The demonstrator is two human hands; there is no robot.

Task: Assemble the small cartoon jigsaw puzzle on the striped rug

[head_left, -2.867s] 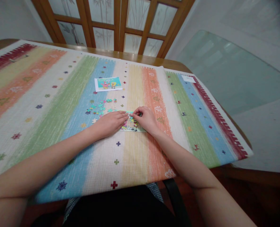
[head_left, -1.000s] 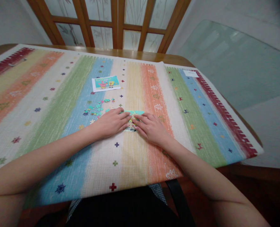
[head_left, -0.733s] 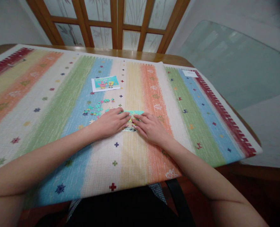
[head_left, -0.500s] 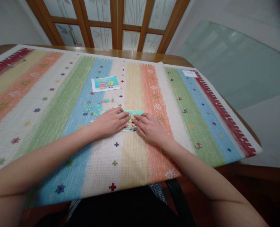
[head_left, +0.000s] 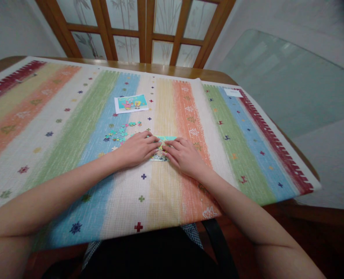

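1. The left hand (head_left: 137, 150) is reaching in from nine o'clock, palm down, its fingers stretching out and resting on the jigsaw puzzle (head_left: 161, 155) without closing round anything.
2. The right hand (head_left: 186, 155) is coming in from three o'clock, likewise loosely spread, its fingertips lying on the puzzle's right part; whether the two hands' fingertips are touching, I cannot tell.
3. The puzzle itself is lying flat between and under the hands, its turquoise strip showing at twelve o'clock.
4. Loose jigsaw pieces (head_left: 121, 133), mostly turquoise, are scattering at ten o'clock, just beyond the left hand.
5. At eleven o'clock, farther off, a SpongeBob-and-Patrick picture sheet (head_left: 132, 104) is lying face up.
6. A small white paper (head_left: 232, 92) is lying well apart at two o'clock.
7. A striped tablecloth (head_left: 128, 197) is spreading under everything, covering most of a wooden table (head_left: 160, 69).
8. Wood-framed doors (head_left: 144, 46) are standing at twelve o'clock; a black chair armrest (head_left: 220, 248) is showing at five.
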